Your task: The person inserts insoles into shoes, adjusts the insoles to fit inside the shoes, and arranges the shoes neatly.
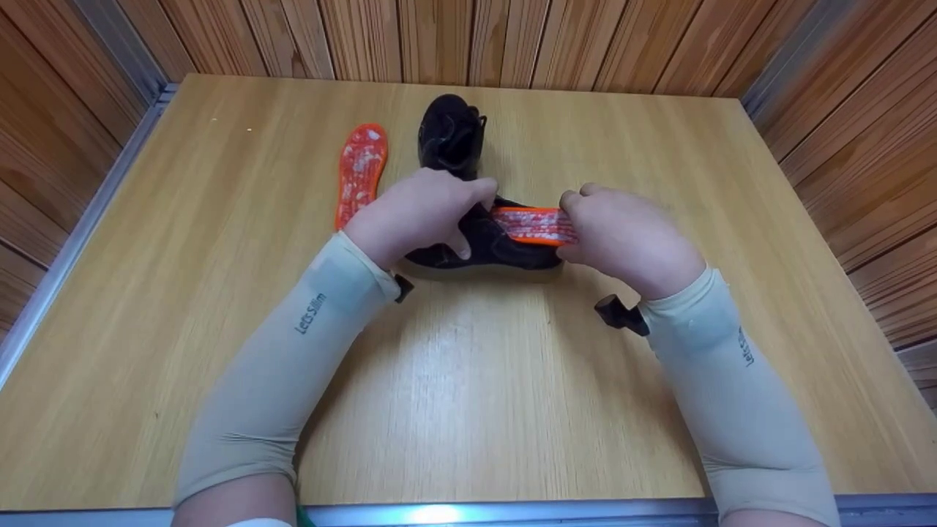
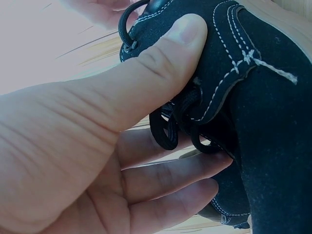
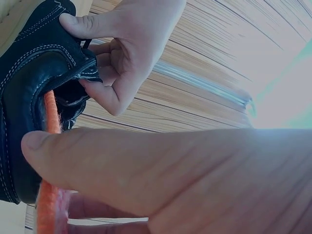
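Note:
A black lace-up shoe (image 1: 505, 252) with pale stitching lies sideways at mid-table in the head view, its heel toward the right. My left hand (image 1: 421, 212) grips its upper. In the left wrist view the thumb presses on the shoe (image 2: 278, 117) beside the laces, with the other fingers around the far side. A red-and-white insole (image 1: 534, 223) with an orange edge sticks out of the shoe's opening; its front part is hidden inside. My right hand (image 1: 629, 234) pinches the insole's outer end, thumb against the orange edge (image 3: 48, 209) in the right wrist view.
A second black shoe (image 1: 443, 121) stands just behind, toe pointing away. To its left lies a matching red insole (image 1: 362, 161), its lower end overlapped by my left hand. The wooden table (image 1: 454, 380) is bordered by wood-panelled walls (image 1: 439, 36) at the back and sides.

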The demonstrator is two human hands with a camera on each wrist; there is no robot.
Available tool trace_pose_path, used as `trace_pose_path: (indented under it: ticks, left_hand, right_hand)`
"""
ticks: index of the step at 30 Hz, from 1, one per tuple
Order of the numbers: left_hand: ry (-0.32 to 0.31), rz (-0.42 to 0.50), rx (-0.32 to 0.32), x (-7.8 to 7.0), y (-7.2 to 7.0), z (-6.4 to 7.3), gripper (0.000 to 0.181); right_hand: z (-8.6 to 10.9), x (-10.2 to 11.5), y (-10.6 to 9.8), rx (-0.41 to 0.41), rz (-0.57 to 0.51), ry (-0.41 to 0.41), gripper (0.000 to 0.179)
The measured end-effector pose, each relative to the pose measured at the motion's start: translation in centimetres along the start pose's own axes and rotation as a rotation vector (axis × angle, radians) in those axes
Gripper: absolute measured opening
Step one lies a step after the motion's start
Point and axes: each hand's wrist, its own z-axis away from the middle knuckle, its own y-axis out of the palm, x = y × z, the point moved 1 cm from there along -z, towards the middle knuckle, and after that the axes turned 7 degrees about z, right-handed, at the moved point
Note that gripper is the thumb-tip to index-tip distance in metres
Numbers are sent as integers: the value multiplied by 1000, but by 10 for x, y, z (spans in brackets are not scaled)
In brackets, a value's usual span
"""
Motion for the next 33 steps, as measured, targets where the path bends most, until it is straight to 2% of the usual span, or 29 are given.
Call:
trace_pose_path:
  ticks: [7,15,21,33]
  left_hand:
    - [0,3,1,0,-1,-1,57]
    - [-6,6,9,0,0,0,57]
    - [-7,16,-4,1,1,1,57]
    - [-1,21,-7,1,1,1,57]
  right_hand:
    - [-1,-1,-1,15,-6,6,50]
    - [1,-5,-3,-16,-25,-17,44]
    - [3,-6,-6,-1,-33,-3,46]
    - [5,-3,-6,-12,13,-19,44]
